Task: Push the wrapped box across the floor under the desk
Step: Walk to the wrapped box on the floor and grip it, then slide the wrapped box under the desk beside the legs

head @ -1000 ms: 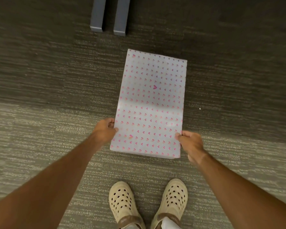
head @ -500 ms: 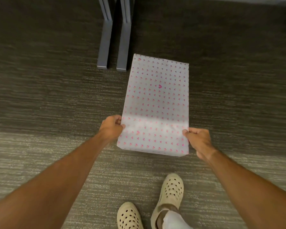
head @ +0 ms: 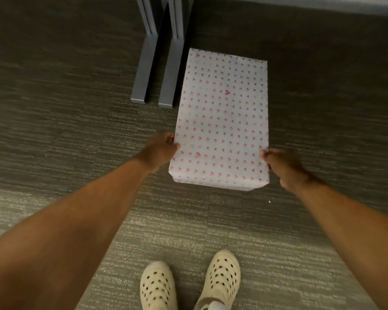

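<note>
The wrapped box [head: 222,117], white paper with small pink hearts, lies flat on the grey carpet, its long side pointing away from me. My left hand [head: 159,151] grips its left edge near the close end. My right hand [head: 282,166] grips the right edge near the close corner. The far end of the box lies beside two grey desk feet [head: 155,70], in the darker shade under the desk. A strip of the pale desk edge [head: 323,2] shows at the top right.
The two metal desk feet run along the floor just left of the box, the nearer one almost touching its far left side. My two cream perforated shoes [head: 188,285] stand on the carpet behind the box. A white speck [head: 269,201] lies near the right corner.
The box has slid forward across the carpet and its far end now lies alongside the desk feet. Both hands stayed on its edges, and my feet stepped forward behind it.
</note>
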The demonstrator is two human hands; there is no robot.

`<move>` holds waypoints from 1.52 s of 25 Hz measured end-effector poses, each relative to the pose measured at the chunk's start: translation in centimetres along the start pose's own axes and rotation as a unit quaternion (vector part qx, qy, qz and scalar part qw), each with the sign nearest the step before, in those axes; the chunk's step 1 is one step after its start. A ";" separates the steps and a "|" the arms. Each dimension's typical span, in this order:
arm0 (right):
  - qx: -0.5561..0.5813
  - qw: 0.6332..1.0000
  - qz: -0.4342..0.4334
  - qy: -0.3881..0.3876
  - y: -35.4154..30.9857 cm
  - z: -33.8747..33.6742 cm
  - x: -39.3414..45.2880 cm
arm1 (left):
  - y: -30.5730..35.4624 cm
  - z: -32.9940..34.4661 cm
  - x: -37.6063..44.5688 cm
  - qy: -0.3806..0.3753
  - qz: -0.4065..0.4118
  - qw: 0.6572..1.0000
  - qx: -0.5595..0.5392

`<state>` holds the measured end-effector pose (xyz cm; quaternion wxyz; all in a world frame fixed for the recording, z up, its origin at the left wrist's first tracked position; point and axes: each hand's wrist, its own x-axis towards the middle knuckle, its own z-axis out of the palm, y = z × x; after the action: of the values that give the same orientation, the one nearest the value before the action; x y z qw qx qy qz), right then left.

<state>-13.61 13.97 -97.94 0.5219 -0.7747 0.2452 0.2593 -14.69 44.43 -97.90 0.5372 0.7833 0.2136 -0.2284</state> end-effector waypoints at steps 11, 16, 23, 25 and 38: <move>-0.023 0.999 -0.011 0.043 -4.3 1.1 12.4 | 1.1 0.6 14.4 0.043 0.022 0.999 0.023; -0.012 0.999 -0.012 0.038 -3.8 1.8 15.2 | 0.3 0.9 17.5 0.061 0.016 0.998 0.016; 0.005 0.998 -0.011 0.053 -3.2 2.9 17.6 | -0.2 0.9 19.7 0.070 0.020 0.996 0.042; 0.004 0.998 -0.017 0.060 -3.2 3.0 18.0 | -0.1 1.0 20.1 0.067 0.023 0.996 0.050; -0.145 0.977 -0.092 0.126 -2.6 3.7 18.7 | 0.9 2.7 19.6 0.123 0.061 0.961 0.238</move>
<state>1.46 16.27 -109.71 0.3904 -0.8879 0.1968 0.1433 1.28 43.36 -109.61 0.3176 0.9222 0.1693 -0.1416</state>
